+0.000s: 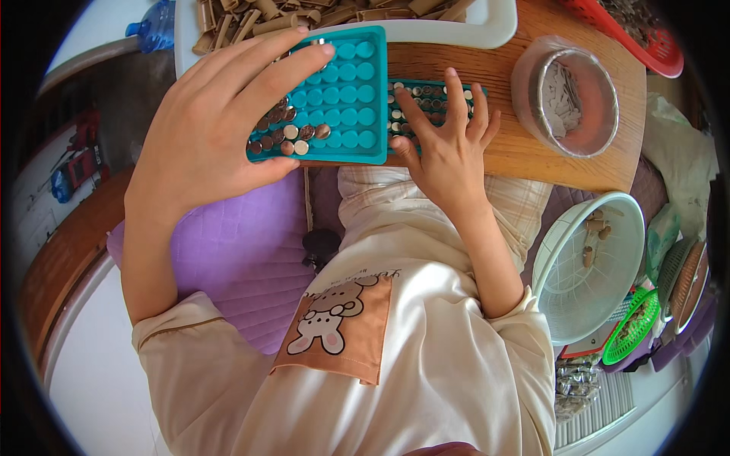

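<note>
A teal tray (382,99) with rows of round pockets is held up and tilted by my left hand (201,125). The thumb lies along its near edge and the fingers reach over its far side. Small shiny round metal discs (291,132) are gathered in its left part, partly hidden by the hand; the pockets at its right hold none. My right hand (452,156) rests with spread fingers over a second teal tray (414,81), whose rows are filled with similar discs. Fingers cover part of that tray, and the first tray hides its left end.
A white bin of brown half-round pieces (334,15) stands at the table's far side. Right of the trays sits a clear plastic-lined tub (578,99) with pale scraps. A red basket (658,57) is at the far right. Beside my lap is a pale green basket (566,304).
</note>
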The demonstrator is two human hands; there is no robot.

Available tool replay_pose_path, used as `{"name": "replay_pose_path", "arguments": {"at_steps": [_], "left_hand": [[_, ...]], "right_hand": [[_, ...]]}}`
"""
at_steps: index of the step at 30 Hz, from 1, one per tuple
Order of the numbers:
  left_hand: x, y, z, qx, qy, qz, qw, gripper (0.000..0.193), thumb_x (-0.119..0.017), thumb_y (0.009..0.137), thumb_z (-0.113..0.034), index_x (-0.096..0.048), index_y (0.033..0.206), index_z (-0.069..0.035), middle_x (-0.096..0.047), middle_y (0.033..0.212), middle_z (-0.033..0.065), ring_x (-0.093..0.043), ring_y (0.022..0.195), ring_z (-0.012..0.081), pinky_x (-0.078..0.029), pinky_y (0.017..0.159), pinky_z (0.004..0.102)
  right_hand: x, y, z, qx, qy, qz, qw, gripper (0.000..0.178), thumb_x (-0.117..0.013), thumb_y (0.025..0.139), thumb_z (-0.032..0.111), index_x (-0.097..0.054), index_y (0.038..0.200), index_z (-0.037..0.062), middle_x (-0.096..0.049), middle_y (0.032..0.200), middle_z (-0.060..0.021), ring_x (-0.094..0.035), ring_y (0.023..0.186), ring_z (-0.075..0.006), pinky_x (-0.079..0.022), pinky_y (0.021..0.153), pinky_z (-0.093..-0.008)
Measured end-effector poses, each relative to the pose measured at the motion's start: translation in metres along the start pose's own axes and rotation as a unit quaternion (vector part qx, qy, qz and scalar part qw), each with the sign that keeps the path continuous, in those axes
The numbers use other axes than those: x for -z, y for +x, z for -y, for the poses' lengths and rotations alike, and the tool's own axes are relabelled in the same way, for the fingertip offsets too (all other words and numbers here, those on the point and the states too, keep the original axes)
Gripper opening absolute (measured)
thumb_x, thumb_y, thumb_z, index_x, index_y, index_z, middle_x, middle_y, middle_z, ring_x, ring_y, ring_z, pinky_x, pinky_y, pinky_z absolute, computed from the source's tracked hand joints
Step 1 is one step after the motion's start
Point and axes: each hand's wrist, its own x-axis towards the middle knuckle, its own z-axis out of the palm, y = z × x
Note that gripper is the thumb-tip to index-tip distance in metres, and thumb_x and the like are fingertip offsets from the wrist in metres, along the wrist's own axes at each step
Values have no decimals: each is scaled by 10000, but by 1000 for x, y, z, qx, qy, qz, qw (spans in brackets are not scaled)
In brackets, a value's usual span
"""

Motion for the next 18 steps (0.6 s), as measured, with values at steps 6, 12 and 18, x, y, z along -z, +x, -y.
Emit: {"name": "replay_pose_path", "arguments": {"at_steps": [6,12,18], "left_hand": [[-1,-4,3,8,3,-7,1000,797,-715,442,-90,-440,1189,-121,-470,1206,97,-485,1057,292,-399,870,393],[28,5,10,-35,66,54,996,778,-738,499,-238,-420,1198,-115,-466,1172,145,-506,1005,316,-429,823,402],[31,9,14,-61,102,83,989,772,-750,543,-331,-412,1199,-106,-474,1136,176,-529,958,327,-452,785,405]], "right_hand": [[-7,1,2,10,-23,28,999,392,-562,730,447,-563,1069,249,-218,1323,-88,-209,1166,-364,-226,861,-626],[-8,-2,4,23,-19,41,999,351,-537,762,422,-566,1065,248,-220,1321,-99,-208,1167,-366,-212,870,-625],[-10,-6,2,24,-9,40,999,349,-531,769,415,-547,1082,263,-230,1316,-101,-214,1165,-366,-209,871,-626]]}}
